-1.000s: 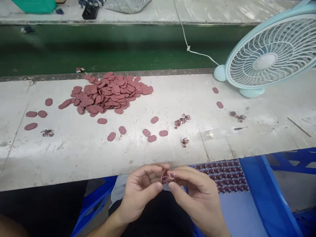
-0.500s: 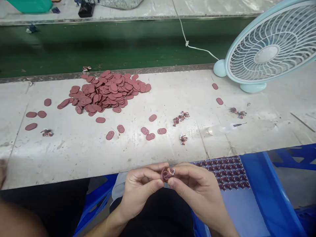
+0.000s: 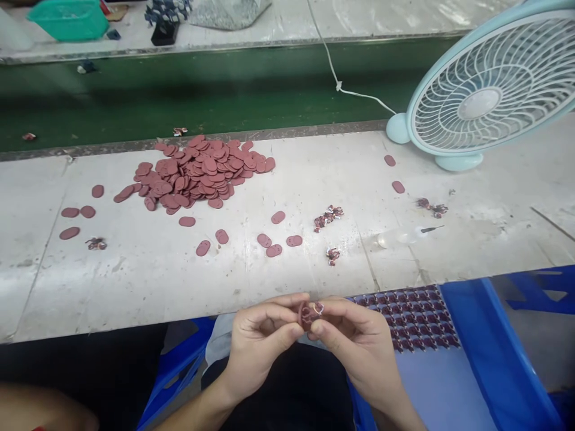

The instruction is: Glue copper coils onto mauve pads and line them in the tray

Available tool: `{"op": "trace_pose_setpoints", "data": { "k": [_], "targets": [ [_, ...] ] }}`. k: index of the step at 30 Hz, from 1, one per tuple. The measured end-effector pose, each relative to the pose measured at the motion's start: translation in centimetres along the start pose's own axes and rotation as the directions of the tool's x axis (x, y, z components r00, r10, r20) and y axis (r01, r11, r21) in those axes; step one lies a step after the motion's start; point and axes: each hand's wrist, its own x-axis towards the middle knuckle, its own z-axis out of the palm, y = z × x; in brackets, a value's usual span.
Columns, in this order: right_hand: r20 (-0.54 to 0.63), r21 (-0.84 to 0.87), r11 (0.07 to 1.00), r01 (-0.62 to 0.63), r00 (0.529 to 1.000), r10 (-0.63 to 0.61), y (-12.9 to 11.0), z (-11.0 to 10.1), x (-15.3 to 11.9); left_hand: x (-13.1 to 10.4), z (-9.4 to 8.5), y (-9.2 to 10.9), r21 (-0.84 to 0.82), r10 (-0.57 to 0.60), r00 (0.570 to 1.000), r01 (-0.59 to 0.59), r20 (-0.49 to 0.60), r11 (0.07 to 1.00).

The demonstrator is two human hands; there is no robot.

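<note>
Just below the near table edge, my left hand pinches a reddish-brown oval disc between thumb and fingers. My right hand grips a small brown figure with white and orange marks, which is against the disc's right side. Their exact contact is partly hidden by my fingertips. On the table lies a large pile of similar oval discs, with several loose ones around it. More small figures lie right of the loose discs.
A light blue fan stands at the back right, its cord running backward. A clear dropper bottle lies on the table. Rows of figures fill part of a blue crate at lower right. Another person's arm shows at lower left.
The view has shifted slightly, showing more of the far left. Both hands keep their hold on the disc and figure. The other person's hand at the left table edge has gone from view.
</note>
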Motion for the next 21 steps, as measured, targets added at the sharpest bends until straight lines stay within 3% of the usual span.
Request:
{"op": "trace_pose_setpoints", "data": {
  "k": [3,5,6,7,9,11,12,15,17,18,21],
  "targets": [
    [-0.036,0.096,0.995,-0.036,0.999,0.040,0.8,-0.9,-0.3,0.1,-0.1,0.5,0.066,0.045,0.997,-0.050,0.067,0.997],
    [-0.104,0.153,0.988,-0.031,0.993,0.048,1.2,-2.2,-0.8,1.1,-0.7,1.4,0.246,0.135,0.987,-0.152,0.085,0.957],
    [-0.157,0.162,0.987,-0.015,0.987,0.041,1.4,-3.1,-1.1,1.9,-1.2,2.0,0.387,0.206,0.975,-0.222,0.084,0.895],
    [-0.224,0.156,0.988,0.007,0.974,0.028,1.5,-4.1,-1.5,3.0,-1.8,2.6,0.547,0.284,0.954,-0.288,0.094,0.786],
    [-0.377,0.092,0.994,0.049,0.926,-0.011,1.8,-6.6,-2.6,5.3,-3.0,3.8,0.796,0.390,0.900,-0.376,0.192,0.474],
    [-0.524,-0.024,0.997,0.071,0.849,-0.073,2.3,-9.4,-4.1,7.5,-4.0,4.6,0.895,0.348,0.891,-0.384,0.293,0.227],
    [-0.584,-0.087,0.994,0.066,0.805,-0.104,2.6,-10.8,-5.0,8.3,-4.3,4.7,0.906,0.307,0.891,-0.394,0.335,0.156],
    [-0.702,-0.235,0.972,-0.018,0.694,-0.157,4.4,-14.7,-8.5,9.3,-4.3,4.7,0.910,0.280,0.879,-0.413,0.386,0.043],
    [-0.749,-0.299,0.947,-0.120,0.645,-0.155,6.2,-16.6,-10.9,9.1,-3.4,4.9,0.912,0.284,0.872,-0.408,0.399,-0.031],
    [-0.761,-0.325,0.928,-0.181,0.633,-0.143,7.4,-17.4,-12.1,8.9,-2.9,5.1,0.914,0.295,0.869,-0.404,0.398,-0.043],
    [-0.756,-0.392,0.849,-0.355,0.650,-0.078,11.5,-18.9,-15.0,8.5,-1.6,5.6,0.956,0.270,0.920,-0.294,0.283,-0.001]
  ]
}}
